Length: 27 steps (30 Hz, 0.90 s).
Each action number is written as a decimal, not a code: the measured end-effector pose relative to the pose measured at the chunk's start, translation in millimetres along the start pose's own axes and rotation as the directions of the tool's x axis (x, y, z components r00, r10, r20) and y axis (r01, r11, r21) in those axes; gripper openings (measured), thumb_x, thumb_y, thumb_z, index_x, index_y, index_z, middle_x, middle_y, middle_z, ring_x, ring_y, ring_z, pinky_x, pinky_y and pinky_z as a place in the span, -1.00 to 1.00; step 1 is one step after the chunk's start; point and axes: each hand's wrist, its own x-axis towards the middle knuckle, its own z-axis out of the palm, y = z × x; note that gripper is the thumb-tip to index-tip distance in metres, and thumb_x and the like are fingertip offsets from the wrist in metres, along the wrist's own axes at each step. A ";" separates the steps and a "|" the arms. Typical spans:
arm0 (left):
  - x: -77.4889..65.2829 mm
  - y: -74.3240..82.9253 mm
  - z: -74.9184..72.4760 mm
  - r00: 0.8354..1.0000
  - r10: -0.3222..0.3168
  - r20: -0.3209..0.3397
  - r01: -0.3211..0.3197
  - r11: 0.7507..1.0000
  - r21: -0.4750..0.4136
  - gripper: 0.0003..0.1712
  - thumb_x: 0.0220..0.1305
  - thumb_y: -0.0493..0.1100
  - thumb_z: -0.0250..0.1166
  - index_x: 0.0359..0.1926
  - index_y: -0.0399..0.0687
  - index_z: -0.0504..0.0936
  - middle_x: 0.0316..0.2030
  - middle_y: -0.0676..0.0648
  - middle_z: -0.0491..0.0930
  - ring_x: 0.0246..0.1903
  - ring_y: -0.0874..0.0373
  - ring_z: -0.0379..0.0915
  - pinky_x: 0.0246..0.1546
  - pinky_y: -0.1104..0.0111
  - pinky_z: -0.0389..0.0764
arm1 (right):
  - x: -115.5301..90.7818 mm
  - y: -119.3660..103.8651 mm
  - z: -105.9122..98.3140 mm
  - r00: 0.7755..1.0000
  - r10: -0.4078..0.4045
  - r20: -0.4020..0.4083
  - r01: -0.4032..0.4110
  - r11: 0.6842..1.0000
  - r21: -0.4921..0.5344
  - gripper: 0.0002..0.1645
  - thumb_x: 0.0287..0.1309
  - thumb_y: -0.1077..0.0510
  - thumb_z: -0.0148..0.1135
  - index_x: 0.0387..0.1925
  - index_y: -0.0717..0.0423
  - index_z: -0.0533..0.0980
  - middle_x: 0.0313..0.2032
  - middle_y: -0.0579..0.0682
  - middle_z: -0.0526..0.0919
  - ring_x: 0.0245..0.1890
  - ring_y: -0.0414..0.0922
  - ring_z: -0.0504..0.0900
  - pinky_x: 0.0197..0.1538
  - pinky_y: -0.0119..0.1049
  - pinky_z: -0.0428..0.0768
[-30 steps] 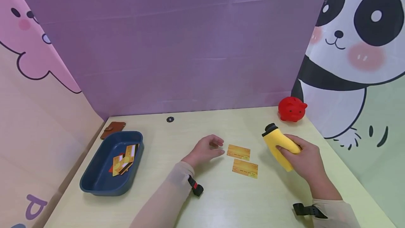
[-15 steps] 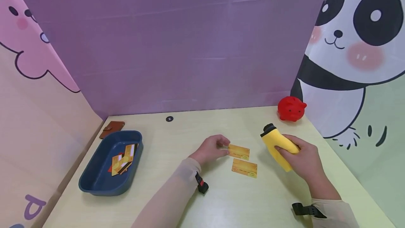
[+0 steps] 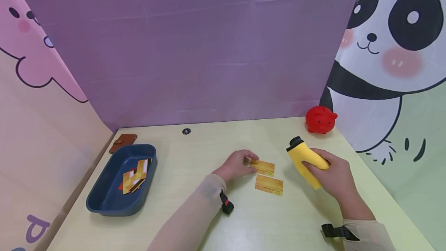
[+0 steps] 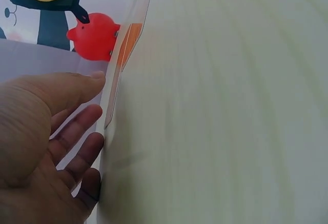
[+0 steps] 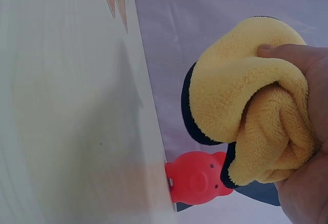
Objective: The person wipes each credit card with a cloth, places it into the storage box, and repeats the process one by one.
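Note:
Two gold bank cards lie on the table, an upper card (image 3: 266, 168) and a lower card (image 3: 269, 185). My left hand (image 3: 240, 164) is at the left end of the upper one, thumb and forefinger spread apart by its corners. In the left wrist view the fingers (image 4: 82, 157) are loosely bent, with nothing clasped between them. Off to the right, my right hand (image 3: 336, 171) grips a folded yellow towel (image 3: 308, 162) with black edging, held above the table. The right wrist view shows the thumb pressing into the plush towel (image 5: 241, 90).
On the left stands a blue basin (image 3: 104, 200) holding several cards (image 3: 134, 179). Behind it lies a brown wallet (image 3: 125, 140). A small black disc (image 3: 186, 131) is near the table's back edge, and a red piggy bank (image 3: 320, 120) sits at the back right corner.
My left hand has moved right to the upper card, and its fingers now overlap that card's left end. The right hand with the towel has stayed nearly still.

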 end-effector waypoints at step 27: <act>3.5 0.3 7.0 0.999 0.048 0.002 -0.048 0.991 0.123 -0.57 0.16 -0.13 0.62 0.05 0.31 0.79 -0.02 0.36 0.61 -0.02 0.26 0.43 0.13 0.33 0.51 | -2.3 -3.4 -1.0 1.000 0.009 0.008 -0.008 1.000 -0.011 -0.25 0.26 -0.18 0.48 0.36 0.08 0.54 -0.01 0.23 0.64 -0.14 0.12 0.52 -0.33 -0.21 0.61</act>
